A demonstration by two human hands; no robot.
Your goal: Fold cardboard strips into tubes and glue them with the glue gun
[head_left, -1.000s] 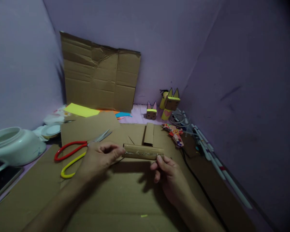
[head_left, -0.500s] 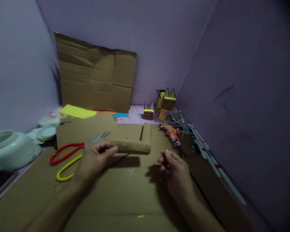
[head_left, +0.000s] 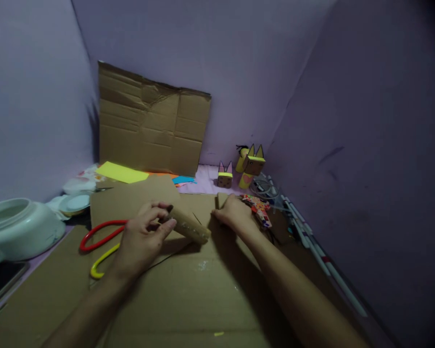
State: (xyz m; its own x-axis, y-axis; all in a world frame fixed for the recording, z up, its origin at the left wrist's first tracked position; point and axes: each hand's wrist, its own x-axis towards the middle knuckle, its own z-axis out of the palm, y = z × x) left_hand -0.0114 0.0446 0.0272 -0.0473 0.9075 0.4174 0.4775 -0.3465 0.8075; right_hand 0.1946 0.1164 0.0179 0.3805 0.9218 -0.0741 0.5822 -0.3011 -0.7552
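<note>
A brown cardboard tube is pinched at its left end in my left hand, tilted with its right end lower, above the cardboard sheet. Shiny spots run along its side. Farther right, my right hand is closed on a flat cardboard strip that lies on the sheet; the hand covers most of it. Scissors with one red handle and one yellow handle lie left of and partly behind my left hand. The patterned glue gun or similar patterned item is just right of my right hand.
A creased cardboard panel leans on the back wall. Small eared cardboard figures stand at the back, with yellow paper to their left. A white pot sits at the left; pale rods lie along the right wall.
My right hand has moved forward and left onto the cardboard strip. The tube in my left hand has turned, its right end now lower and nearer. The view has shifted slightly.
</note>
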